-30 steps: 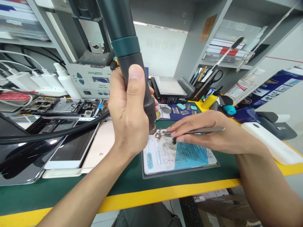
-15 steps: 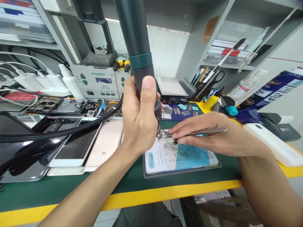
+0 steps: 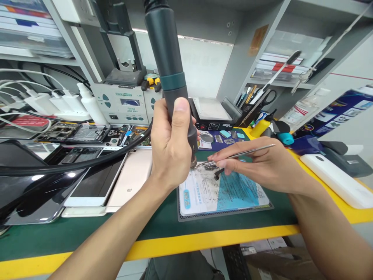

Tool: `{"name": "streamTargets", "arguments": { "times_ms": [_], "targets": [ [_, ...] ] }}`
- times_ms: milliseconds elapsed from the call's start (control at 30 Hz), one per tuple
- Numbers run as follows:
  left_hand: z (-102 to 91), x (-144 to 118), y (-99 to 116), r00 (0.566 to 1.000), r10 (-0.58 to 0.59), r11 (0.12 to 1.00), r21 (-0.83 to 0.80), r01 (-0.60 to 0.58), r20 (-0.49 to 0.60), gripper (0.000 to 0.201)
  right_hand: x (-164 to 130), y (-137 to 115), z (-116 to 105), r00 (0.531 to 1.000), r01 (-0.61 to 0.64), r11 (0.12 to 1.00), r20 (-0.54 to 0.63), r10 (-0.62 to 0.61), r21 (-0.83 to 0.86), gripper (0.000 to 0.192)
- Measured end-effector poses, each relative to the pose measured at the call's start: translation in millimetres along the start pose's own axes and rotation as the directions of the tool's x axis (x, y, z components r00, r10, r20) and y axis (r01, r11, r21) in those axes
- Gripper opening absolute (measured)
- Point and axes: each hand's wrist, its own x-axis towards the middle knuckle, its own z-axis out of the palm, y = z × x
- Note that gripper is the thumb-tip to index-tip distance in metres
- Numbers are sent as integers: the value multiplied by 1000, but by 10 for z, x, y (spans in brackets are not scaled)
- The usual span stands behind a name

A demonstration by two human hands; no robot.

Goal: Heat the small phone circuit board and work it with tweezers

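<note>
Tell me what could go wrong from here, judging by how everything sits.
The left hand holds the dark handpiece with its nozzle close to the tips of the tweezers; if the nozzle is hot, the fingers of the right hand might get burnt.
The black cable passes over the white-framed phone and could drag it if pulled.

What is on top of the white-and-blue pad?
Dark smudges and a small black piece show on the pad, near the tweezers. Anything beneath the right hand is covered.

Silver tweezers (image 3: 250,151), black handpiece (image 3: 163,42), green worktop (image 3: 160,222)
</note>
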Motion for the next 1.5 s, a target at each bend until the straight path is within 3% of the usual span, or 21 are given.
{"name": "streamTargets", "arguments": {
  "times_ms": [167,300,433,600,933,1100,1267,1500],
  "targets": [
    [7,21,7,1000,-18,999,-48,17,-16,42,68,45,9,995,-44,998,-92,49,52,13],
    [17,51,23,998,-45,995,-91,41,-48,42,92,88,-50,991,-103,992,-78,109,77,15],
    [15,48,15,998,-36,996,-84,32,-49,42,43,67,-103,997,-78,994,29,76,82,20],
    [15,12,16,998,-44,999,-20,43,-35,42,1,2,-118,985,34,998,171,-24,-54,19],
    [7,10,5,999,-38,999,0,38,-29,42,-26,18,-97,969,116,988,230,-90,-101,19],
    [20,12,27,997,-73,997,21,73,-34,33,-50,-29,-55,987,98,987,141,-79,-127,15],
    [12,14,21,997,-68,997,24,69,-35,36,-33,-51,-9,996,68,994,58,-63,-90,14],
    [-3,12,18,999,-36,999,28,37,-19,39,39,30,35,990,-137,990,-29,138,42,18]
  ]
}}
